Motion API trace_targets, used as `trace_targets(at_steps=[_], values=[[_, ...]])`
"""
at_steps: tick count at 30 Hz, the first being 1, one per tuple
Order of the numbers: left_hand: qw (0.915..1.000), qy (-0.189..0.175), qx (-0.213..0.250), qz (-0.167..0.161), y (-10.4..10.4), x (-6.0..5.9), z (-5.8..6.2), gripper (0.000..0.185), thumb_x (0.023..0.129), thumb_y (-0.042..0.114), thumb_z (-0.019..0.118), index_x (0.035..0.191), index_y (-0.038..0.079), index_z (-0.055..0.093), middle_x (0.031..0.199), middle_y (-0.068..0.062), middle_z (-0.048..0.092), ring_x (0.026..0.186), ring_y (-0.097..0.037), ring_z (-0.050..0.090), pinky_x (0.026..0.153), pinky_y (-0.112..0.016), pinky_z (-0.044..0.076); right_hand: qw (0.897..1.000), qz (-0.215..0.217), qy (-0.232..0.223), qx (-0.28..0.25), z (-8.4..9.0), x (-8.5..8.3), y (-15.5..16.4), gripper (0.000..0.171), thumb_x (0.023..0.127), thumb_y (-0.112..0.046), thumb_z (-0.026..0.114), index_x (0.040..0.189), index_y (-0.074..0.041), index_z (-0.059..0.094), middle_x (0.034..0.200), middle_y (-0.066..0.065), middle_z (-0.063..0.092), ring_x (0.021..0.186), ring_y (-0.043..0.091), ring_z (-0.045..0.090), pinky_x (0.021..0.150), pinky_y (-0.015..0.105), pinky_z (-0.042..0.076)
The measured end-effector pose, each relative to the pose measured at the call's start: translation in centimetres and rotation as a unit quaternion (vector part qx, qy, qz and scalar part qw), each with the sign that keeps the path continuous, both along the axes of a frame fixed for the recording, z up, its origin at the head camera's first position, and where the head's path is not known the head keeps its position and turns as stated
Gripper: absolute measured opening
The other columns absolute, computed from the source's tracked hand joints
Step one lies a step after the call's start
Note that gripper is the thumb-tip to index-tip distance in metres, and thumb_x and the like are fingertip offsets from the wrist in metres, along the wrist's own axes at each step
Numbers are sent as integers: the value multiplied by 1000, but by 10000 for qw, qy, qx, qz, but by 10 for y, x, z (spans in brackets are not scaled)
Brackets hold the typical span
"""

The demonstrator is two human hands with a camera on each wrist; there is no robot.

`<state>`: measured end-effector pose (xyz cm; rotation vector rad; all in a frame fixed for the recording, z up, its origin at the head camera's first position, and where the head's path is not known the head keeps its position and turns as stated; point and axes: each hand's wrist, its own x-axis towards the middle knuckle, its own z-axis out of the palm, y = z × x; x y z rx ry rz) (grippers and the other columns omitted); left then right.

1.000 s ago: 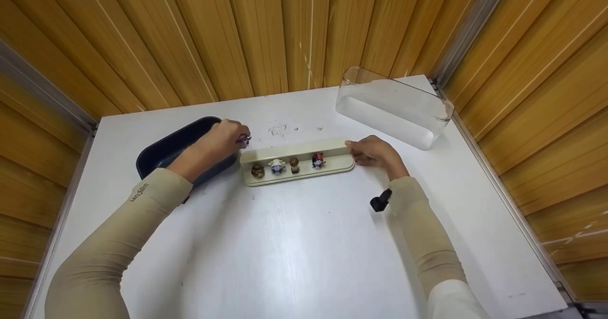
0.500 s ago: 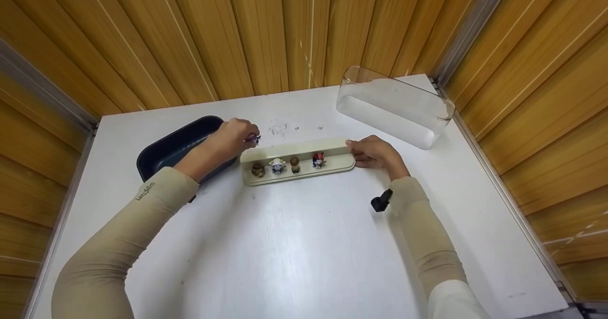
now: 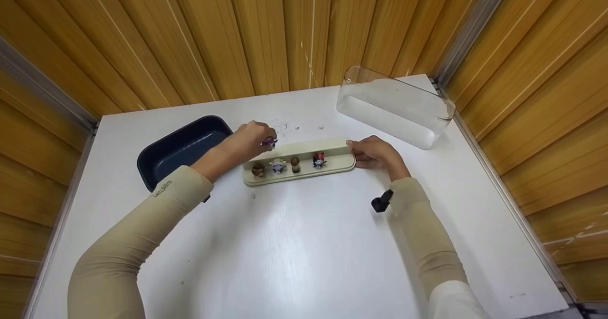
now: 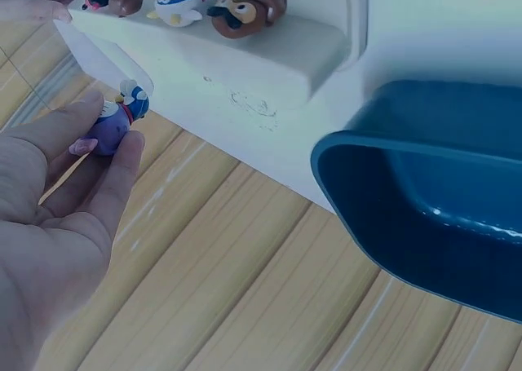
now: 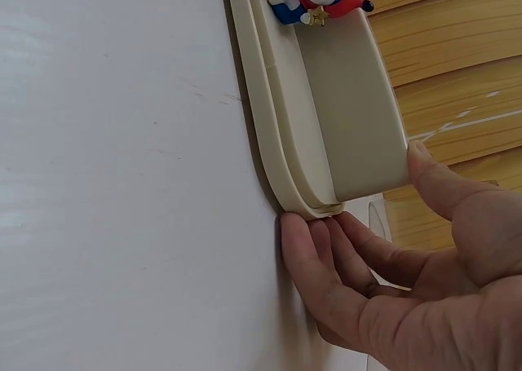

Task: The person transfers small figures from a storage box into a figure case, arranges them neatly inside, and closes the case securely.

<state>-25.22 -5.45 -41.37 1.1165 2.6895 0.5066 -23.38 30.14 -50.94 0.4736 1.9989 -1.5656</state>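
Between the thumb and fingers of my left hand (image 3: pixel 247 142) is a small cartoon figurine (image 4: pixel 112 133), purple and blue with a red collar. That hand hovers above the left part of a cream two-step display stand (image 3: pixel 308 146). On the stand's lower step sit a brown figurine (image 3: pixel 258 169), a white-and-blue figurine (image 3: pixel 278 166), a brown-headed figurine (image 3: pixel 295 164) and a red-and-blue figurine (image 3: pixel 318 160). A gap separates the last two. My right hand (image 5: pixel 391 281) grips the stand's right end, thumb on the upper step and fingers at the base.
A dark blue bin (image 3: pixel 183 155) stands left of the stand, partly behind my left forearm. Toward the back right is a clear plastic box (image 3: pixel 387 119). Wooden panelled walls (image 3: pixel 266 34) border the white table (image 3: pixel 294 243) at the back and sides.
My left hand has moved right with the purple figurine, from beside the blue bin to over the stand's left part. The right hand stays at the stand's end.
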Motion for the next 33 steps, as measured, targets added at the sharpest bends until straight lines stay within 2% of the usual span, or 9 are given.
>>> trace_targets(at_steps=[7,12,16,20,33], values=[[9995,-308,-87,31,17,5,1,25,94,1,71,119,3,73,113,-12,72,103,-24,70,88,-35,59,10000,-15,62,-22,-2,1,0,56,101,-37,63,134,7,52,116,13,64,100,18,68,101,36,52],[9991,-415,-8,-57,28,7,0,25,95,2,70,120,2,72,112,-12,72,103,-23,69,90,-35,58,9999,-23,138,-24,0,1,-1,60,102,-35,61,139,10,45,127,19,61,108,22,66,104,37,50],[9992,-338,-19,-194,37,9,0,23,95,1,69,117,1,73,109,-12,71,101,-22,69,87,-34,58,9997,121,217,67,1,1,-1,62,104,-34,58,143,11,40,136,23,57,118,25,64,105,37,49],[9990,-300,32,-341,47,10,-1,22,94,1,70,115,0,73,108,-12,71,100,-22,69,86,-33,58,9992,311,221,88,1,0,-1,60,106,-33,54,143,12,44,140,24,57,123,27,61,107,37,48],[9972,-77,107,-735,85,12,-1,21,94,3,71,114,0,73,109,-13,72,98,-22,69,86,-32,58,9989,378,206,184,2,1,-2,58,106,-35,53,140,13,48,136,23,55,120,25,59,109,38,45]])
